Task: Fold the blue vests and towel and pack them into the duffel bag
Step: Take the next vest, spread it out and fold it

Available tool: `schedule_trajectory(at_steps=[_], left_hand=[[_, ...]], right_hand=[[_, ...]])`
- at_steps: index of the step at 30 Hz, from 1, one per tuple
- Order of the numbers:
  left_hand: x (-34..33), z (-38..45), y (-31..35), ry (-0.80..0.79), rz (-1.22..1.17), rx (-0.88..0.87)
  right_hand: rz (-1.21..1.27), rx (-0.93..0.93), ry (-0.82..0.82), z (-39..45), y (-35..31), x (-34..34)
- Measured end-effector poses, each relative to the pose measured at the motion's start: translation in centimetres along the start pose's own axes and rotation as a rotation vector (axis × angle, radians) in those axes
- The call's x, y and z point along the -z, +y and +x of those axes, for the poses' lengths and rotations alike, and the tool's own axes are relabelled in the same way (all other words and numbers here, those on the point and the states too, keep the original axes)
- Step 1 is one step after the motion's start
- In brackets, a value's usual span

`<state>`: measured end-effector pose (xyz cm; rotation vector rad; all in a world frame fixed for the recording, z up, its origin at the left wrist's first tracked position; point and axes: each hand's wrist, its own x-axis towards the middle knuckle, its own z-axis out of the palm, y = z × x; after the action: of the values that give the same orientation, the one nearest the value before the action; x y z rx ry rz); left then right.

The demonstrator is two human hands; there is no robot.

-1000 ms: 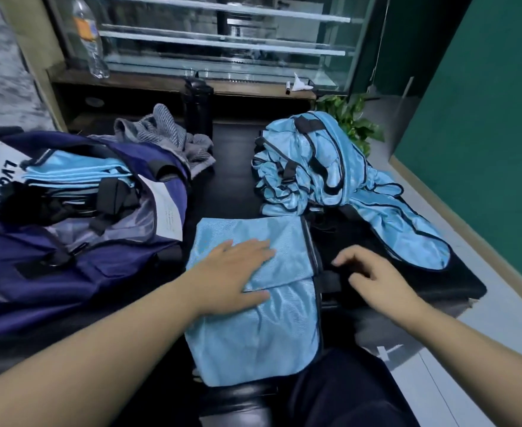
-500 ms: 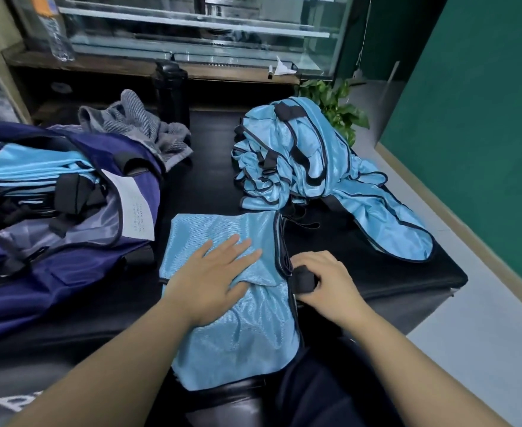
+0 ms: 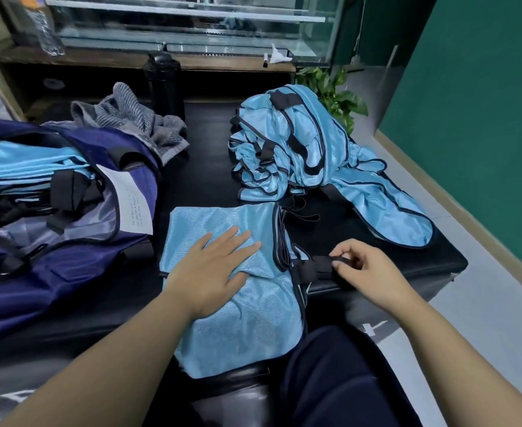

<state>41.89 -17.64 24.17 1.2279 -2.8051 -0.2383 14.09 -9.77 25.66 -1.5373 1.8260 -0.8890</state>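
Note:
A light blue vest [image 3: 247, 328] lies partly folded on the black table [image 3: 204, 180] in front of me. My left hand [image 3: 213, 272] presses flat on its middle, fingers straight. My right hand [image 3: 364, 269] pinches the vest's black strap [image 3: 318, 265] at its right edge and holds it stretched to the right. A heap of unfolded blue vests [image 3: 299, 146] lies at the back right. The navy duffel bag [image 3: 78, 257] stands open on the left with folded blue vests [image 3: 22, 167] inside. A grey striped towel [image 3: 133, 124] is crumpled behind the bag.
A black bottle [image 3: 164, 81] stands at the table's far edge, before a wooden shelf with a glass case [image 3: 192, 23] and a plastic bottle [image 3: 42, 32]. A green plant [image 3: 336, 94] sits at the back right. A green wall [image 3: 481, 118] runs along the right.
My right hand went from reaching beside the vest to gripping its black strap, and now pulls the strap out to the right. My left hand stays pressed on the vest.

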Motion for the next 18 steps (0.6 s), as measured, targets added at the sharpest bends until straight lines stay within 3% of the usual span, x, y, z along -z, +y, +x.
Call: schedule_trajectory(at_steps=[5,8,10,13,18], left_hand=[[0.0,0.0,0.0,-0.005,-0.005,0.002],[0.0,0.0,0.0,-0.001,-0.001,-0.006],[0.0,0.0,-0.1,-0.001,-0.009,-0.009],[-0.1,-0.1,-0.1,0.000,-0.004,-0.009],[-0.2,-0.1,-0.1,0.006,0.014,-0.015]], right_hand=[[-0.272,0.173,0.048,-0.8,-0.9,-1.1],[-0.230,0.379,-0.004,-1.8,-2.8,-1.7],[-0.251,0.415,-0.061,-1.9,-3.1,-2.3],[-0.329,0.362,-0.063,-1.6,-2.4,-2.8],[-0.085,0.026,0.007,-2.0,-0.6,-1.0]])
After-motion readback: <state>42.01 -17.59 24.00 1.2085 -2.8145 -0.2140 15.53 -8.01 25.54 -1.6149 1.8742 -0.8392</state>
